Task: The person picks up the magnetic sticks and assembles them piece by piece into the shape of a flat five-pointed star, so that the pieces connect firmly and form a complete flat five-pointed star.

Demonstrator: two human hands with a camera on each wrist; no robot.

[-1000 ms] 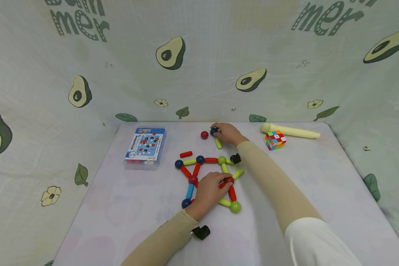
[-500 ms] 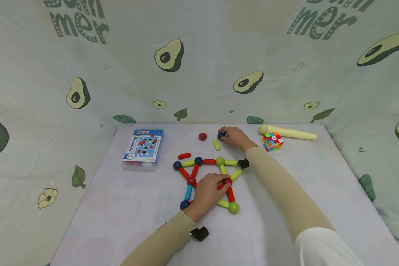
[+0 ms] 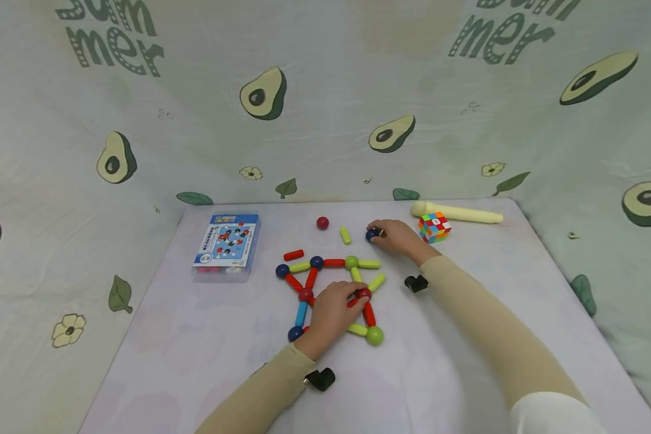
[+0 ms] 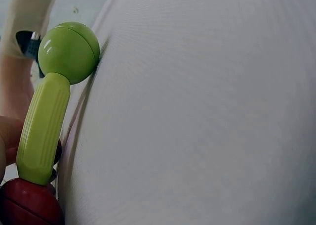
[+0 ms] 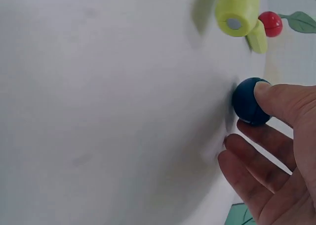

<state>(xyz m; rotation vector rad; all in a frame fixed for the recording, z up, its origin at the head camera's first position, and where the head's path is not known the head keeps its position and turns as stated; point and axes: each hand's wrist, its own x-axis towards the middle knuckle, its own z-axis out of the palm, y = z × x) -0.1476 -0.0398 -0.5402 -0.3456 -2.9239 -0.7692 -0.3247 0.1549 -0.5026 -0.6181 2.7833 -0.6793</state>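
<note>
My right hand (image 3: 398,236) pinches a dark blue ball (image 5: 249,101) between thumb and fingers, close over the table at its far side. My left hand (image 3: 331,308) grips a red ball (image 3: 364,293) of a structure made of balls and magnetic rods, and covers its middle. Around that hand spread a green ball (image 3: 375,336), a red rod (image 3: 369,314), a blue rod (image 3: 301,313) and several more pieces. A yellow-green rod (image 3: 369,264) sticks out from the structure's upper right, its end bare. In the left wrist view, a yellow-green rod (image 4: 44,128) joins a green and a red ball.
Beyond the structure lie a loose red ball (image 3: 322,223), a loose yellow-green rod (image 3: 345,235) and a loose red rod (image 3: 293,255). A boxed set (image 3: 226,247) stands at the left. A puzzle cube (image 3: 434,227) and a pale yellow stick (image 3: 458,213) lie at the far right.
My right hand has brought the dark blue ball away from the loose yellow-green rod, to the right and nearer. My left hand keeps its grip on the structure's red ball.
</note>
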